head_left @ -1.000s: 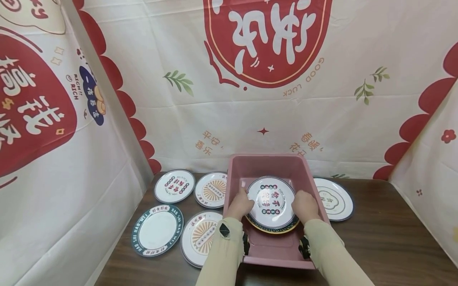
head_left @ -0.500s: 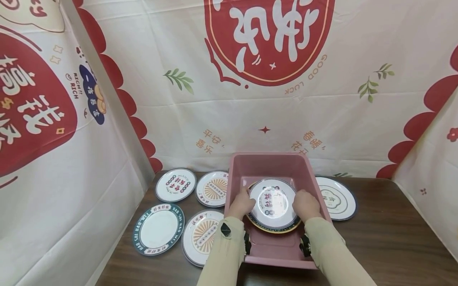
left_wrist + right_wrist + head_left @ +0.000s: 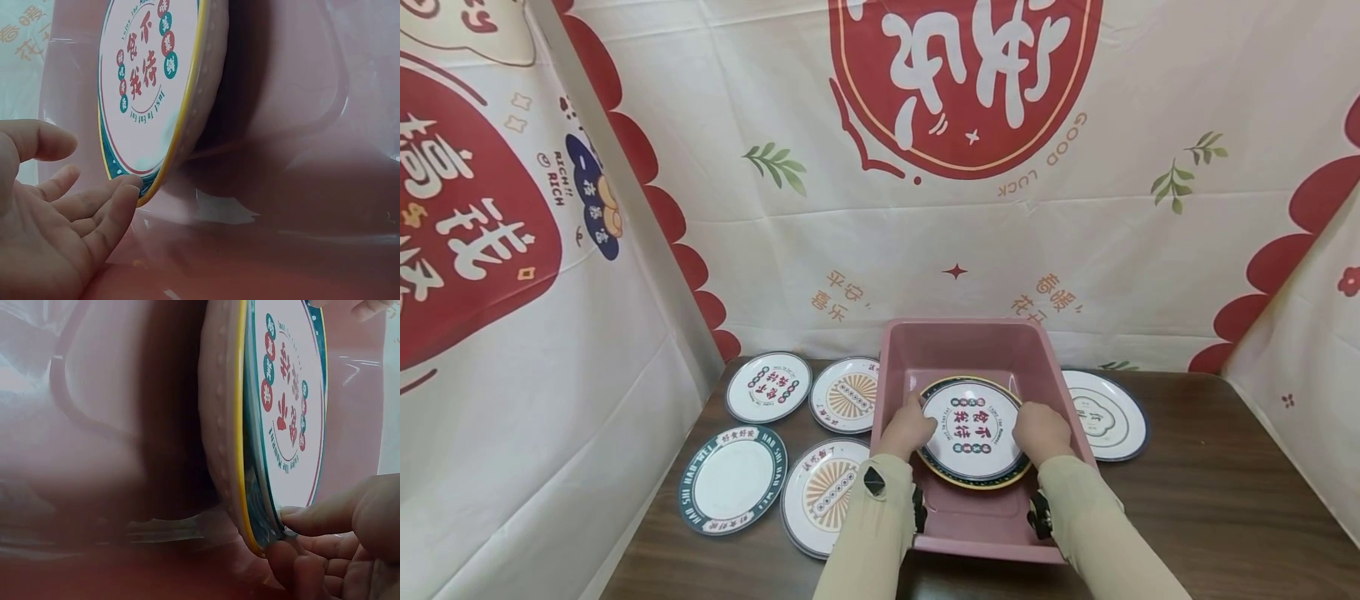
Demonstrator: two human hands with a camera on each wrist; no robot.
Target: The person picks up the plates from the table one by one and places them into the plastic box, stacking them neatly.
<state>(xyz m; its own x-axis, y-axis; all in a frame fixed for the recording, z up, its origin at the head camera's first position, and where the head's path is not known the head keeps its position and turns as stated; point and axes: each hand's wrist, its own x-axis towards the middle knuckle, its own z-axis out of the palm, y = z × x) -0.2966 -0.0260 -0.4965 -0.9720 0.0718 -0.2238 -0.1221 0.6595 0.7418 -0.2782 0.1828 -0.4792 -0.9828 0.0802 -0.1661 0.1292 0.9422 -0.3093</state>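
Observation:
Inside the pink plastic bin [image 3: 962, 354], a white plate with red lettering [image 3: 970, 425] lies on top of a larger yellow-rimmed plate [image 3: 976, 482] with a dark green border. My left hand [image 3: 912, 427] is at its left edge. In the left wrist view the left thumb is lifted off the plate, and relaxed fingertips [image 3: 128, 182] touch the rim. At the opposite edge is my right hand [image 3: 1043, 431]. The right wrist view shows its thumb [image 3: 325, 515] on the white plate's edge with the other fingers curled by the rims, pinching the white plate.
Left of the bin lie a red-lettered plate [image 3: 768, 388], a teal-rimmed plate [image 3: 732, 481] and two sunburst plates, one far [image 3: 847, 397] and one near [image 3: 826, 497]. Another white plate [image 3: 1105, 417] is at the bin's right. Printed cloth [image 3: 775, 250] hangs behind the wooden table [image 3: 1225, 500].
The white plate has shifted slightly, tilted and settled flatter on the yellow-rimmed plate; the glare on its face has gone. Both hands stay at its sides.

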